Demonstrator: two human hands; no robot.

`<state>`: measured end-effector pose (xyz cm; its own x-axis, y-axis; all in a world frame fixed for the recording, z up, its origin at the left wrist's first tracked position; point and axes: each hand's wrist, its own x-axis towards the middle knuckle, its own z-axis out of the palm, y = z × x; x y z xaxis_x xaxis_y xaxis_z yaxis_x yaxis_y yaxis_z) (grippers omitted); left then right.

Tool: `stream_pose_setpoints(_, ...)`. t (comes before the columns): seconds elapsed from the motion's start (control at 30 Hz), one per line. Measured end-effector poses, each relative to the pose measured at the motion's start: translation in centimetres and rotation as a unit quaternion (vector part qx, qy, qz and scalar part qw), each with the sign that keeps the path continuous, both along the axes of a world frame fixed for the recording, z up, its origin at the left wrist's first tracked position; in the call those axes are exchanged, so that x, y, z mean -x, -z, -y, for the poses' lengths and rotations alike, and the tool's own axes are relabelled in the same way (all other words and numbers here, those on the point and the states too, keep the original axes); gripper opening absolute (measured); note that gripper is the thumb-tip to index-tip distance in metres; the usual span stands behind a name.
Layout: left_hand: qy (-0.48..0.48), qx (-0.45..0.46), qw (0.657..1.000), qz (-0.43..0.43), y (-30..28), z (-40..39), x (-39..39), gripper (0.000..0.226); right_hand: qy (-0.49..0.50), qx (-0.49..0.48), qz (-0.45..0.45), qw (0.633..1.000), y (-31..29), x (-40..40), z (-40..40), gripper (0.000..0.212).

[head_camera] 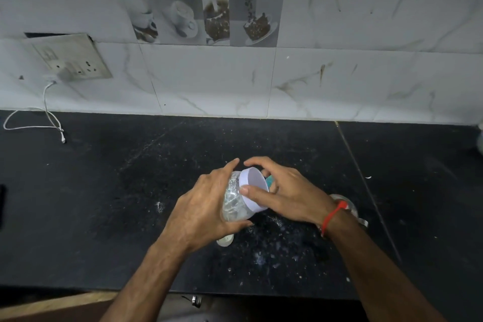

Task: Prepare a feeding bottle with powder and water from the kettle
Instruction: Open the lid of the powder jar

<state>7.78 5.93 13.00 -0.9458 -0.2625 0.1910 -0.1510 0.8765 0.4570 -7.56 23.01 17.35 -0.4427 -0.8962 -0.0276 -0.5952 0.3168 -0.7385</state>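
Note:
A clear plastic jar (233, 201) with a white lid (254, 188) is held tilted above the black counter (130, 191), its lid pointing right and away. My left hand (201, 212) wraps around the jar's body. My right hand (285, 196) grips the white lid with thumb and fingers. A teal object (269, 181) shows just behind my right fingers. A small pale round thing (225, 241) rests on the counter under my left hand, mostly hidden. A clear glass item (349, 206) sits behind my right wrist, largely covered. No kettle is visible.
White powder specks lie scattered on the counter (264, 251) below the jar. A white cable (34, 125) runs from a wall socket (75, 60) at the far left. The tiled wall (339, 81) bounds the counter's back. The counter's front edge runs near the bottom.

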Motion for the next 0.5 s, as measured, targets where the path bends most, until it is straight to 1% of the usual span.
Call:
stream_pose_setpoints(0.03,0.0,0.0,1.0,0.007,0.1,0.1,0.0,0.123,-0.021,0.009,0.003,1.0,0.0,-0.1,0.0,0.065)
stream_pose_setpoints(0.1,-0.009,-0.021,1.0,0.013,0.2,0.4,-0.1,0.124,-0.067,0.036,0.033,0.997,0.4,-0.1,-0.3,0.081)
stream_pose_setpoints(0.17,-0.014,-0.033,0.999,0.016,0.3,0.8,-0.2,0.125,-0.065,0.032,0.066,0.995,0.9,-0.4,-0.2,0.095)
stream_pose_setpoints(0.2,-0.012,-0.028,0.999,0.018,0.4,0.9,-0.3,0.125,-0.044,0.015,0.071,0.996,1.1,-0.6,0.0,0.096)
stream_pose_setpoints(0.27,-0.006,-0.011,1.0,0.024,0.6,1.1,-0.4,0.126,-0.006,-0.008,0.039,0.999,1.3,-0.7,0.3,0.088)
stream_pose_setpoints(0.33,0.003,-0.001,0.999,0.035,1.0,1.2,-0.6,0.129,-0.007,-0.005,0.014,1.0,1.5,-0.6,0.3,0.077)
stream_pose_setpoints(0.37,0.006,-0.007,0.999,0.04,1.3,1.4,-0.8,0.13,-0.019,0.003,0.012,1.0,1.7,-0.6,0.2,0.076)
stream_pose_setpoints(0.43,-0.001,-0.034,0.999,0.041,1.7,1.9,-1.3,0.131,-0.027,0.038,0.041,0.998,2.4,-0.6,-0.1,0.077)
stream_pose_setpoints(0.5,-0.026,-0.06,0.997,0.033,2.0,2.5,-1.8,0.132,0.008,0.095,0.073,0.993,3.4,-0.9,-0.5,0.077)
